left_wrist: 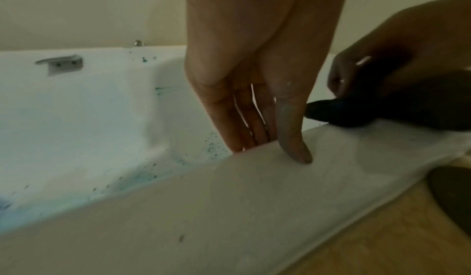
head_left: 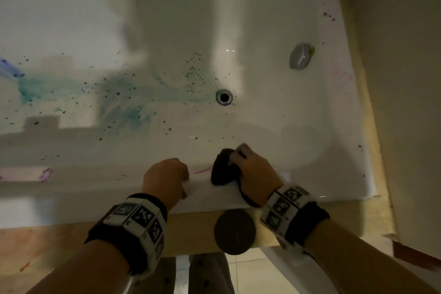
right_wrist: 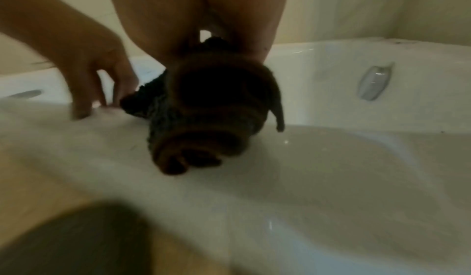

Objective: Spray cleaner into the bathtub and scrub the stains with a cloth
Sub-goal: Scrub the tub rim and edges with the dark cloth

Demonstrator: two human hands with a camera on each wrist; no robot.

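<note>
One bunched dark cloth (head_left: 224,167), seemingly brown, gripped by right hand (head_left: 255,169) on bathtub (head_left: 214,194) rim; left hand (head_left: 167,176) rests there, fingers straight.

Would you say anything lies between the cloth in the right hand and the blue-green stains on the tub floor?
Nothing visible does. The right hand grips the dark cloth on the near rim of the bathtub; the blue-green stains lie below and left on bare tub floor. The left hand rests on the rim beside the cloth, not across that path.

A dark round disc-shaped object (head_left: 235,231) is sitting on the pale wooden ledge (head_left: 59,241) just outside the tub — what it is cannot be told. Glossy light floor tiles (head_left: 250,272) are showing below — beige wall panelling (head_left: 401,102) is rising at the right.
</note>
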